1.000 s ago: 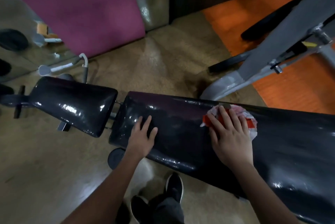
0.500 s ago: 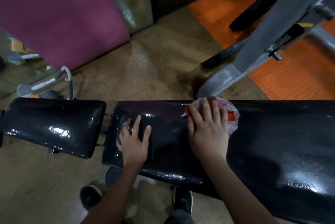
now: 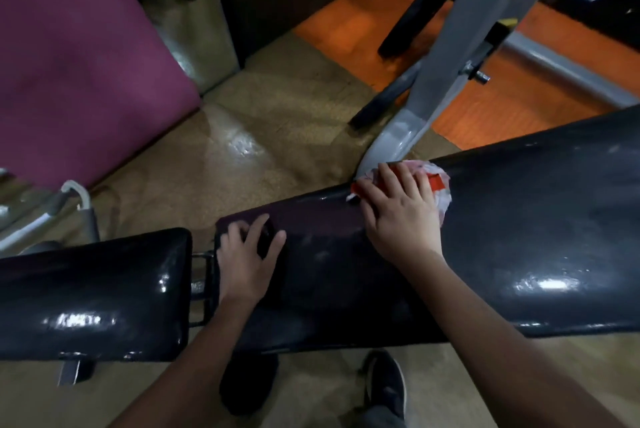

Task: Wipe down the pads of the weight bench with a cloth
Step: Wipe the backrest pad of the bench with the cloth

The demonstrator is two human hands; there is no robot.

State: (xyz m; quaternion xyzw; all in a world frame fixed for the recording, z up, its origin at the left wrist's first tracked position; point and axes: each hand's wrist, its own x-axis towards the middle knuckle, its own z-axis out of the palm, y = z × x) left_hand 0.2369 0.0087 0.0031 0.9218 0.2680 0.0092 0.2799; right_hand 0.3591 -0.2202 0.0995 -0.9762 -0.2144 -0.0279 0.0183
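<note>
From the head view, the right hand [image 3: 401,209] lies spread flat on a red-and-white cloth [image 3: 437,181] at the long pad's [image 3: 519,220] far edge, while the left hand [image 3: 244,259] rests open, bracing near its end. The cloth looks light and limp, best pinned under a flat palm; the glossy pad seems slick yet firm.

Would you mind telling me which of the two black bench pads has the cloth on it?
The long pad on the right: the right hand presses the red-and-white cloth against its far edge. The short pad on the left has no cloth or hand on it.

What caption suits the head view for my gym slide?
Right hand presses a cloth on the long bench pad; left hand rests beside it.
</note>
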